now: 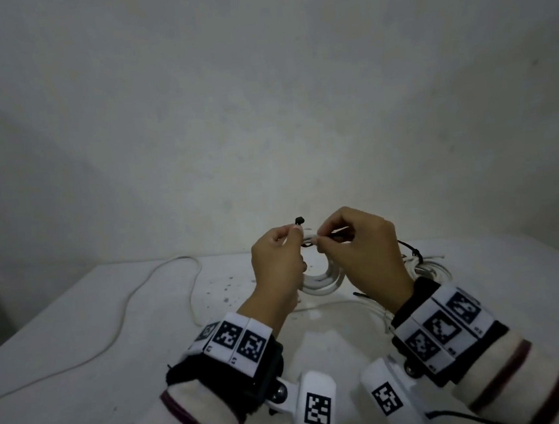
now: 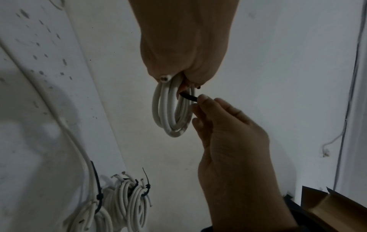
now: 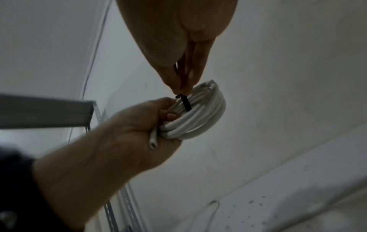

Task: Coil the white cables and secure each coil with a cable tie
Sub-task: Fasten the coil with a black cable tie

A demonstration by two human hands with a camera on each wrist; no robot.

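The left hand [image 1: 276, 266] grips a white cable coil [image 3: 198, 116] and holds it raised above the white table [image 1: 79, 330], near the far edge. A black cable tie [image 3: 186, 103] crosses the top of the coil, and the right hand [image 1: 363, 255] pinches its strap between thumb and fingertips. The tie head seems to stick up beside the left thumb. Tied coils [image 2: 127, 202] lie on the table at the right, and a loose white cable [image 1: 124, 310] runs at the left.

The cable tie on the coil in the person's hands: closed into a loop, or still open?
Still open, it seems. The cable tie crosses the white coil; its head sticks up free by the left hand while the right hand pinches the strap.
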